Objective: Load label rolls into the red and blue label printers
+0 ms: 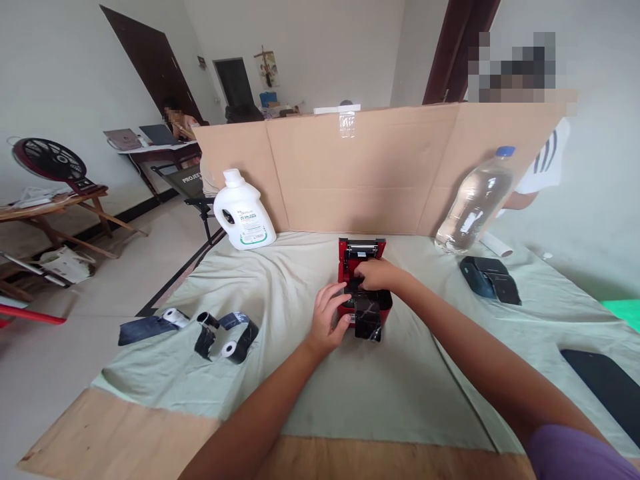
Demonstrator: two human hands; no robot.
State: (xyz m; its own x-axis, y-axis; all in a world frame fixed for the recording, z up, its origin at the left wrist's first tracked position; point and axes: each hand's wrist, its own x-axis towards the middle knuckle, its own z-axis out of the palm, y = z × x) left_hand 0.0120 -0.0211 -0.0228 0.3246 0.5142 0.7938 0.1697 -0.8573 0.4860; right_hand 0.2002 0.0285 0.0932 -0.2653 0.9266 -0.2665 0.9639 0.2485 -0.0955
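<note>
A small red and black receipt printer (pixel 386 308) stands on the cloth with its lid (pixel 363 248) raised at the back. From its front hangs a dark, glossy strip of paper (pixel 367 320). My left hand (pixel 327 317) rests against the printer's left side, fingers spread and thumb near the front. My right hand (pixel 376 273) reaches into the printer's open top from the right, its fingers curled down. Whatever those fingertips hold, if anything, is hidden inside.
Several paper rolls with dark printed strips (pixel 240 343) lie at left. A white jug (pixel 245 217) and a large clear bottle (pixel 475 200) stand before a cardboard screen (pixel 365 173). A dark device (pixel 490 279) and a black phone (pixel 603 383) lie right. A person sits beyond the screen.
</note>
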